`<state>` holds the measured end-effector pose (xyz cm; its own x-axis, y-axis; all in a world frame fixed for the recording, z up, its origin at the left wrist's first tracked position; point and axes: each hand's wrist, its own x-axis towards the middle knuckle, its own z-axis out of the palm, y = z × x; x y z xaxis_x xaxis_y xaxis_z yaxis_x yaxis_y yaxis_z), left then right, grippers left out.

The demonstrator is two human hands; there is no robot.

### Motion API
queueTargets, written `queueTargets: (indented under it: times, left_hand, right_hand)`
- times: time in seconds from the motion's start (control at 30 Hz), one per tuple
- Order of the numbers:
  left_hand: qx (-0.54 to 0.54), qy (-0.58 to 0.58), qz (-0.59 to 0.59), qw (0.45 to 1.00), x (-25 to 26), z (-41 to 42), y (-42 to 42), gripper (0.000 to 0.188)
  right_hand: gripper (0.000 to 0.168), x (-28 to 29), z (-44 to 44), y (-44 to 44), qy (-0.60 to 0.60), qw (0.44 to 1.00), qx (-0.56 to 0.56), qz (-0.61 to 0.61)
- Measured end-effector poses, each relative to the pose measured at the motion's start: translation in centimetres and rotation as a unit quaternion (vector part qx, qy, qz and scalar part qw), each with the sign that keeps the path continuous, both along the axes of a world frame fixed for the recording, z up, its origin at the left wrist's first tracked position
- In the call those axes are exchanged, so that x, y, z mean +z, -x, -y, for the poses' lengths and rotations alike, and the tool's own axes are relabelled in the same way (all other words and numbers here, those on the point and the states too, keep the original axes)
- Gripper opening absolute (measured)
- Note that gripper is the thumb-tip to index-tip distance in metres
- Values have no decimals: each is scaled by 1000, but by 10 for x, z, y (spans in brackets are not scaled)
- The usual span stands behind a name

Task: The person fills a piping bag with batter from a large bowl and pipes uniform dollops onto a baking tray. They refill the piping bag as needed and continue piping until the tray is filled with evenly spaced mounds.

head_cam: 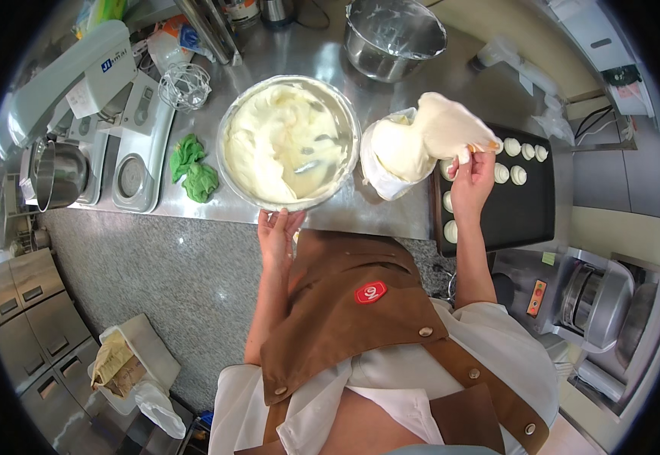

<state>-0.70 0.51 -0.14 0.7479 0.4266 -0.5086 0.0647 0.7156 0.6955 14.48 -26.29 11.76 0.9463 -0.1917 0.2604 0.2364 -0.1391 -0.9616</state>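
Observation:
My left hand (280, 234) grips the near rim of a large metal bowl (354, 165) that holds pale whipped cream (262, 148). In my right hand (474, 181) is a scraper, mostly hidden under a thick mass of cream (449, 126). That mass hangs over a container lined with a white piping bag (390, 186), just right of the bowl, and joins the cream heaped in it. Beyond my right hand, a dark baking tray (526, 210) bears several piped white swirls (518, 175) along its far and left sides.
A cream-smeared steel mixing bowl (384, 62) stands at the back. Left of the large bowl lie a green cloth (193, 170) and a wire whisk (185, 86). Stand mixers (136, 119) and a steel bowl (61, 175) are farther left. An open bin (151, 347) stands on the floor.

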Motion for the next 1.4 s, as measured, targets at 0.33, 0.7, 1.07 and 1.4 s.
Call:
queueTargets:
  times: [0.33, 0.7, 1.07, 1.4]
  left_hand:
    - [-8, 5, 11, 1000, -14, -5, 5, 25]
    - [-10, 0, 16, 1000, -14, -5, 5, 31]
    - [-11, -12, -7, 1000, -8, -5, 4, 23]
    - [-75, 82, 12, 994, -6, -18, 44, 34]
  right_hand:
    - [21, 60, -35, 8, -215, 970, 116, -5]
    - [19, -52, -168, -10, 365, 898, 201, -144]
    - [27, -73, -185, -5, 478, 829, 230, -175]
    - [30, -71, -335, 69, 319, 809, 490, 58]
